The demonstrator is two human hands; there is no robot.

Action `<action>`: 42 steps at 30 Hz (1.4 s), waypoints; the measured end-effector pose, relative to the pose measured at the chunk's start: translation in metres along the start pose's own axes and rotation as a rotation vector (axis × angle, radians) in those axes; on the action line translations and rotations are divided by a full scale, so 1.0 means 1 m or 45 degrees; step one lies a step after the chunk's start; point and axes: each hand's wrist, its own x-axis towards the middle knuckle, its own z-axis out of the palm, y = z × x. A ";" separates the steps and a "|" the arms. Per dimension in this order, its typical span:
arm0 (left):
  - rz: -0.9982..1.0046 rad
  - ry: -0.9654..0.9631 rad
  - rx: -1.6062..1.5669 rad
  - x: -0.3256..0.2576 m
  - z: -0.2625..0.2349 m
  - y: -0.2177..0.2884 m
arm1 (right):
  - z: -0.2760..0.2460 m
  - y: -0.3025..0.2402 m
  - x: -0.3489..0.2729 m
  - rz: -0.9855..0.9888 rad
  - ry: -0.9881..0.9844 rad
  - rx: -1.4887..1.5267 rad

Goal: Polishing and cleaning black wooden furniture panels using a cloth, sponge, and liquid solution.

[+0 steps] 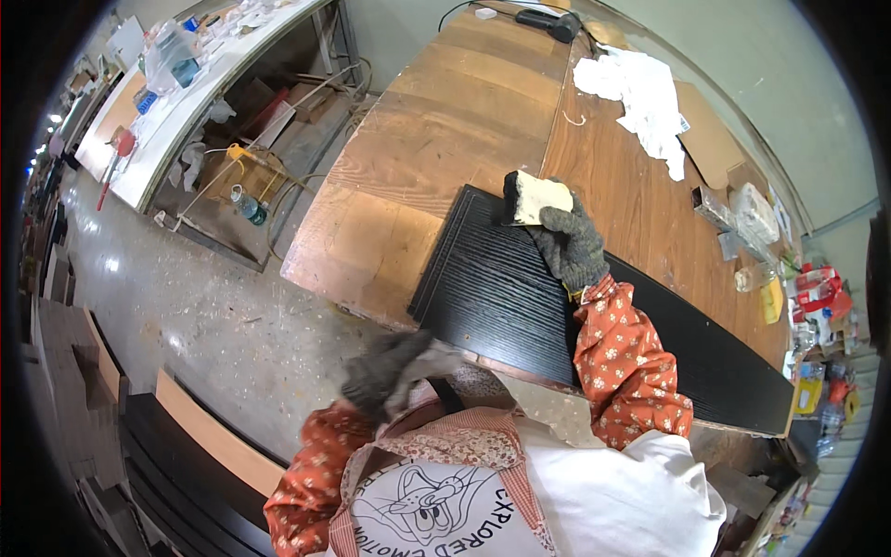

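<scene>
nearest, at the lower edge, the person's apron bib and white shirt fill the view, with orange flowered sleeves coming up on either side. the left hand point(385, 371), in a grey knit glove, is raised close to the chest just off the near edge of the black panel; it is blurred, its fingers look curled, and whether it holds anything cannot be told. just beyond it lies the long black wood-grain panel point(501, 288), flat on the brown wooden workbench point(445, 130), running from the bench's near left corner away to the right along the near edge. the right hand point(568, 246), also grey-gloved, reaches out over the panel's far left end, its fingers closed around a pale cream block like a sponge or sanding pad point(540, 198), which is pressed flat against the panel at its far edge. farther along the bench to the right, a crumpled white cloth point(640, 93) lies beside a sheet of brown cardboard point(710, 139), and clear plastic boxes point(747, 218) sit near the right rim with bottles and packets heaped past them. at the far end of the bench rests a black power tool point(548, 20) with its cord. to the far left, across the grey concrete floor point(204, 306), stands a second long white-topped table point(186, 102) cluttered with bags and small items, with hoses and boxes underneath.
</scene>
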 end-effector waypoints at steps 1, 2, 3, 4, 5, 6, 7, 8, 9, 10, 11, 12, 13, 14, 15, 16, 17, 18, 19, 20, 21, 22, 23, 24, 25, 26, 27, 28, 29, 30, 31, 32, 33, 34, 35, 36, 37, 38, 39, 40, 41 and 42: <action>0.006 -0.018 -0.001 0.014 -0.003 -0.010 | 0.001 0.000 0.000 -0.014 -0.039 0.029; 0.007 -0.111 0.052 0.030 -0.009 -0.033 | 0.002 0.000 0.002 -0.021 -0.034 0.023; 0.000 -0.202 0.109 0.040 -0.013 -0.046 | 0.003 0.003 0.003 -0.022 -0.022 0.048; -0.009 -0.228 0.115 0.041 -0.011 -0.033 | 0.000 0.004 0.001 -0.033 0.009 0.071; -0.139 -0.207 0.051 0.036 -0.007 -0.007 | -0.005 0.007 0.001 -0.051 0.030 0.103; -0.272 -0.187 -0.014 0.031 -0.003 0.007 | -0.002 0.008 -0.003 -0.060 0.052 0.108; -0.348 -0.163 -0.318 0.030 -0.006 0.000 | 0.007 0.007 -0.002 -0.023 -0.018 0.233; -0.346 -0.180 -0.306 0.031 -0.002 -0.008 | 0.010 0.005 0.000 0.006 -0.089 0.346; -0.116 -0.144 -0.231 0.031 0.001 -0.015 | 0.009 0.005 0.002 -0.011 -0.081 0.347; 0.106 -0.105 -0.161 0.028 0.004 -0.017 | 0.007 0.007 0.002 0.003 -0.060 0.389; 0.202 -0.134 -0.063 0.028 0.001 -0.018 | 0.005 0.009 0.002 0.020 -0.041 0.431; 0.196 -0.140 -0.059 0.029 -0.001 -0.019 | 0.003 0.011 0.002 0.040 -0.023 0.474; -0.011 -0.097 -0.219 0.028 0.000 -0.015 | 0.005 0.011 0.001 0.021 -0.069 0.459; -0.219 -0.050 -0.379 0.028 0.001 -0.011 | 0.008 0.013 0.002 0.028 -0.067 0.459; -0.225 -0.044 -0.384 0.030 0.000 -0.010 | 0.012 0.015 0.004 -0.046 -0.005 0.384; -0.218 -0.032 -0.343 0.033 -0.002 -0.007 | 0.017 0.017 0.007 -0.119 0.054 0.308; -0.211 -0.019 -0.302 0.034 -0.006 -0.006 | 0.024 0.019 0.010 -0.171 0.111 0.305; -0.217 -0.008 -0.307 0.036 -0.014 -0.012 | 0.025 0.022 0.014 -0.159 0.109 0.307; 0.317 -0.034 0.237 0.040 -0.023 -0.013 | 0.027 0.026 0.019 -0.257 0.157 0.189; 0.845 -0.064 0.788 0.043 -0.029 -0.014 | 0.029 0.029 0.024 -0.356 0.207 0.072; 0.839 -0.064 0.791 0.047 -0.033 -0.015 | 0.031 0.031 0.031 -0.429 0.211 -0.122; 0.352 -0.224 0.515 0.051 -0.033 0.000 | 0.030 0.037 0.035 -0.417 0.207 -0.115; -0.122 -0.389 0.229 0.055 -0.037 0.013 | 0.035 0.038 0.040 -0.478 0.234 -0.502; -0.121 -0.402 0.233 0.060 -0.046 0.010 | 0.042 0.039 0.043 -0.532 0.264 -0.893; 0.152 -0.512 0.415 0.066 -0.054 0.007 | 0.057 0.037 0.041 -0.566 0.218 -1.069; 0.432 -0.624 0.591 0.074 -0.061 0.005 | 0.062 0.040 0.045 -0.570 0.241 -1.074; 0.435 -0.653 0.591 0.081 -0.066 0.001 | 0.065 0.043 0.048 -0.550 0.212 -1.380; 0.733 -0.717 0.809 0.087 -0.070 0.004 | 0.067 0.047 0.049 -0.510 0.187 -1.687; 1.044 -0.775 1.018 0.094 -0.075 0.004 | 0.073 0.046 0.049 -0.577 0.185 -1.897; 1.056 -0.815 1.002 0.100 -0.078 -0.002 | 0.078 0.045 0.051 -0.566 0.225 -1.916; 1.188 -0.818 1.053 0.101 -0.080 -0.013 | 0.085 0.044 0.050 -0.487 0.251 -1.867; 1.315 -0.807 1.105 0.103 -0.086 -0.020 | 0.094 0.044 0.050 -0.411 0.267 -1.807; 1.334 -0.905 1.092 0.108 -0.095 -0.025 | 0.102 0.045 0.048 -0.437 0.306 -1.996; 1.355 -0.952 1.056 0.114 -0.104 -0.022 | 0.110 0.045 0.044 -0.419 0.356 -2.027; 0.722 -1.139 0.489 0.116 -0.115 -0.016 | 0.121 0.050 0.037 -0.448 0.332 -2.131; 0.063 -1.236 -0.065 0.117 -0.127 -0.009 | 0.130 0.057 0.030 -0.476 0.297 -2.234; 0.667 -1.078 0.418 0.127 -0.133 0.010 | 0.135 0.063 0.021 -0.347 0.299 -2.225; 1.420 -0.673 0.732 0.133 -0.152 0.010 | 0.147 0.068 0.018 -0.259 0.366 -2.313; 0.958 -0.852 0.520 0.147 -0.174 0.013 | 0.150 0.075 0.019 -0.306 0.383 -2.404; 0.494 -1.013 0.315 0.161 -0.193 0.025 | 0.149 0.080 0.020 -0.357 0.406 -2.498; 0.331 -0.938 0.118 0.166 -0.218 0.024 | 0.150 0.083 0.030 -0.347 0.426 -2.508; 0.167 -0.863 -0.080 0.164 -0.236 0.027 | 0.152 0.080 0.042 -0.388 0.480 -2.586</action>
